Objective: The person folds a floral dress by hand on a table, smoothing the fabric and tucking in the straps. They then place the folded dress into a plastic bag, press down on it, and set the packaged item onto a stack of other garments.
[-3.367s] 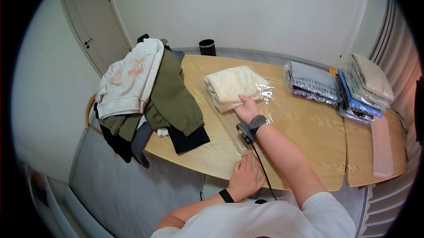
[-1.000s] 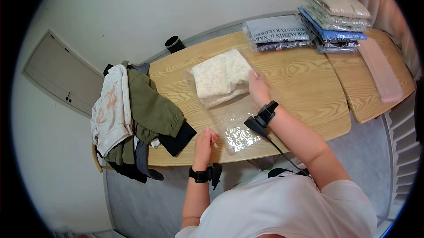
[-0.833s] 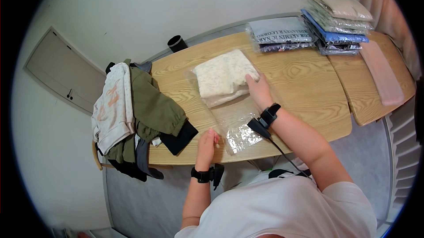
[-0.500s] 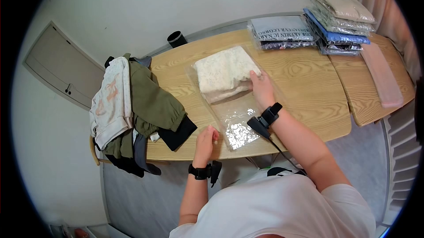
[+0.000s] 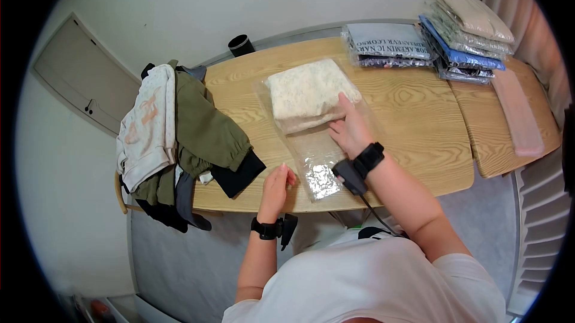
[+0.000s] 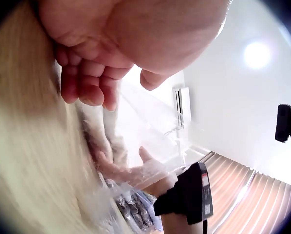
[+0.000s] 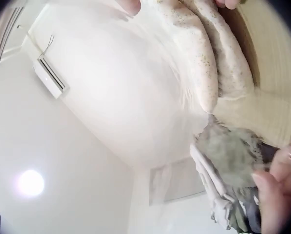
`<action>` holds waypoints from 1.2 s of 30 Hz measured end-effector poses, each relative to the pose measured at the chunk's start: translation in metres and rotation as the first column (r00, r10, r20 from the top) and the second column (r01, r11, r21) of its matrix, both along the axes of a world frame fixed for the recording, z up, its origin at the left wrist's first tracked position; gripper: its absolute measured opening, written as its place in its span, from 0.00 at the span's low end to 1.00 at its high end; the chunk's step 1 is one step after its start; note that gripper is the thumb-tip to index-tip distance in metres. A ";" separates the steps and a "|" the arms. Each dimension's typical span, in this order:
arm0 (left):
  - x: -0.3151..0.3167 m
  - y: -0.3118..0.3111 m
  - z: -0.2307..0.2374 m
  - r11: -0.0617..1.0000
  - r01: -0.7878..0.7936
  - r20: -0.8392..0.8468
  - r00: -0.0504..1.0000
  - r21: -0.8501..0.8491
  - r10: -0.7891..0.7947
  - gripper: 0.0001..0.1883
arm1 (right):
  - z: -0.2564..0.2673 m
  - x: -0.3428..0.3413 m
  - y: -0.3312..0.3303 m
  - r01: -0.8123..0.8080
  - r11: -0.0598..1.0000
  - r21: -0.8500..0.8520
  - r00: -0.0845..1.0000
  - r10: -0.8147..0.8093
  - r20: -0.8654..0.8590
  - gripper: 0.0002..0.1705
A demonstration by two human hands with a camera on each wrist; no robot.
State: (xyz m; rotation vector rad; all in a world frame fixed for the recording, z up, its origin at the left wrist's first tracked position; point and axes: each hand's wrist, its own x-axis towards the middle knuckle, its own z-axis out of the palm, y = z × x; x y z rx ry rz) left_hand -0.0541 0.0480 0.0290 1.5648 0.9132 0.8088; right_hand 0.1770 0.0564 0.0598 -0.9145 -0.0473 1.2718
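A folded cream speckled garment (image 5: 311, 92) lies with a clear plastic bag (image 5: 326, 176), whose shiny near part stretches toward the table's front edge. My right hand (image 5: 352, 128) is at the garment's near right corner, thumb up by the corner and fingers spread along its near side. Clear film overlaps that hand in the left wrist view. Beside the bag's left edge, my left hand (image 5: 276, 188) hovers at the table's front with fingers loosely bent. Nothing sits between its fingers (image 6: 91, 90) and thumb in the left wrist view.
Clothes are heaped at the left: a printed white sweatshirt (image 5: 147, 122), olive trousers (image 5: 209, 122) and a black folded piece (image 5: 239, 174). At the back right stand bagged garments (image 5: 392, 41) and a taller bagged stack (image 5: 464, 38). A pink strip (image 5: 520, 113) lies beyond.
Over the last second my right hand's fingers have moved from the garment's right edge to its near side and spread. Earlier, my left hand lay on the bag's near end; now it is off to the left.
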 end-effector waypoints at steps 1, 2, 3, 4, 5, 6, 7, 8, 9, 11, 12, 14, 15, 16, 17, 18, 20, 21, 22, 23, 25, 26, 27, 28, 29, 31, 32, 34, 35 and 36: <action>0.000 0.000 -0.002 1.000 -0.003 0.003 1.000 0.001 0.003 0.24 | 0.002 0.003 0.005 -0.021 1.000 -0.005 1.000 0.021 -0.023 0.53; 0.000 0.000 -0.003 1.000 0.000 0.018 1.000 -0.009 0.000 0.24 | 0.004 0.005 0.010 -0.044 0.999 -0.006 0.998 0.044 -0.046 0.58; 0.000 0.000 -0.002 1.000 0.002 0.031 1.000 -0.018 -0.002 0.23 | 0.006 0.005 0.016 0.014 0.999 -0.044 0.997 -0.017 -0.076 0.46; 0.000 -0.001 -0.001 1.000 -0.005 0.034 0.999 -0.012 0.005 0.23 | 0.004 0.006 0.021 0.007 0.999 -0.038 0.997 -0.010 -0.074 0.46; 0.001 -0.002 0.000 1.000 -0.007 0.011 1.000 0.021 0.007 0.22 | 0.000 0.008 0.027 0.011 1.000 -0.021 0.999 -0.012 -0.042 0.40; 0.002 -0.004 0.001 0.999 -0.008 -0.014 1.000 0.051 0.008 0.22 | -0.005 0.010 0.031 0.015 1.000 -0.007 1.000 -0.015 -0.011 0.34; 0.003 -0.003 -0.001 0.998 0.008 -0.007 1.000 0.061 -0.008 0.22 | -0.010 0.013 0.037 0.011 1.000 -0.008 1.000 -0.011 -0.011 0.34; 0.002 -0.003 -0.003 0.998 0.005 -0.007 1.000 0.059 -0.005 0.22 | -0.014 0.017 0.042 -0.004 1.000 -0.025 1.000 0.004 -0.009 0.28; 0.002 -0.002 -0.004 0.996 0.041 -0.050 0.998 0.077 -0.037 0.24 | -0.015 0.018 0.044 -0.018 0.999 -0.043 1.000 0.018 -0.008 0.23; 0.001 -0.001 -0.005 0.992 0.080 -0.094 0.993 0.096 -0.071 0.25 | -0.019 0.017 0.045 0.001 0.998 -0.056 1.000 -0.001 0.003 0.22; 0.001 -0.001 -0.004 0.992 0.078 -0.103 0.992 0.097 -0.068 0.25 | -0.017 0.017 0.044 0.020 0.998 -0.068 1.000 -0.019 0.016 0.20; 0.001 -0.001 -0.005 0.992 0.076 -0.109 0.992 0.096 -0.065 0.25 | -0.012 0.019 0.042 0.031 0.997 -0.074 0.999 -0.034 -0.039 0.22; 0.001 -0.001 -0.007 0.990 0.076 -0.122 0.991 0.123 -0.061 0.26 | -0.006 0.020 0.040 0.040 0.996 -0.081 0.994 -0.048 -0.096 0.23; 0.001 -0.001 -0.008 0.986 0.076 -0.137 0.989 0.150 -0.056 0.26 | 0.007 0.017 0.038 0.039 0.996 -0.082 0.994 -0.047 -0.095 0.23; 0.001 -0.001 -0.008 0.986 0.075 -0.136 0.989 0.149 -0.055 0.26 | 0.021 0.014 0.037 0.084 0.985 -0.148 0.995 -0.092 -0.050 0.26; 0.001 -0.001 -0.009 0.983 0.075 -0.133 0.990 0.166 -0.053 0.26 | 0.029 0.013 0.038 0.130 0.969 -0.212 0.991 -0.134 -0.002 0.28; 0.001 -0.001 -0.009 0.980 0.078 -0.135 0.989 0.182 -0.054 0.25 | 0.018 0.016 0.048 0.148 0.981 -0.123 0.989 -0.147 0.017 0.29; 0.002 -0.001 -0.009 0.979 0.075 -0.134 0.990 0.190 -0.050 0.25 | 0.009 0.017 0.054 0.164 0.986 -0.032 0.986 -0.163 0.035 0.29; 0.002 -0.002 -0.009 0.977 0.071 -0.133 0.990 0.199 -0.045 0.25 | -0.002 0.021 0.063 0.166 0.986 -0.032 0.986 -0.165 0.031 0.29; 0.003 -0.002 -0.010 0.977 0.073 -0.136 0.990 0.200 -0.047 0.25 | -0.012 0.027 0.071 0.176 0.978 -0.113 0.982 -0.167 0.086 0.27; 0.006 -0.003 -0.012 0.969 0.025 -0.097 0.995 0.245 -0.001 0.19 | -0.018 0.029 0.072 0.187 0.963 -0.193 0.977 -0.162 0.139 0.24; 0.005 -0.004 -0.013 0.969 0.025 -0.098 0.995 0.244 -0.001 0.19 | -0.024 0.029 0.070 0.189 0.979 -0.083 0.981 -0.184 0.061 0.21; 0.005 -0.004 -0.011 0.959 0.050 -0.097 0.995 0.278 -0.024 0.18 | -0.024 0.025 0.065 0.197 0.980 0.029 0.980 -0.196 -0.017 0.19; 0.005 -0.005 -0.010 0.947 0.075 -0.096 0.994 0.311 -0.047 0.18 | -0.025 0.022 0.060 0.196 0.980 0.027 0.981 -0.195 -0.017 0.19; 0.004 -0.005 -0.009 0.948 0.075 -0.097 0.994 0.308 -0.047 0.18 | -0.027 0.018 0.054 0.162 0.987 0.009 0.983 -0.162 0.089 0.18; 0.003 -0.004 -0.008 0.919 0.156 -0.149 0.983 0.362 -0.108 0.21 | -0.014 0.005 0.030 0.105 0.992 -0.074 0.961 -0.082 0.266 0.15; 0.003 -0.005 -0.007 0.920 0.161 -0.150 0.982 0.358 -0.113 0.21 | -0.017 0.002 0.019 0.110 0.991 -0.078 0.961 -0.086 0.265 0.15; 0.005 -0.007 -0.005 0.918 0.149 -0.155 0.983 0.366 -0.098 0.20 | -0.025 0.006 0.001 -0.235 0.968 -0.087 0.918 0.251 0.308 0.14; 0.005 -0.005 -0.006 0.917 0.157 -0.157 0.982 0.366 -0.105 0.20 | -0.035 0.012 0.001 -0.361 0.928 -0.095 0.891 0.374 0.258 0.22; 0.004 -0.004 -0.010 0.910 0.159 -0.165 0.981 0.382 -0.102 0.20 | -0.026 0.009 -0.002 -0.356 0.930 -0.094 0.893 0.368 0.258 0.22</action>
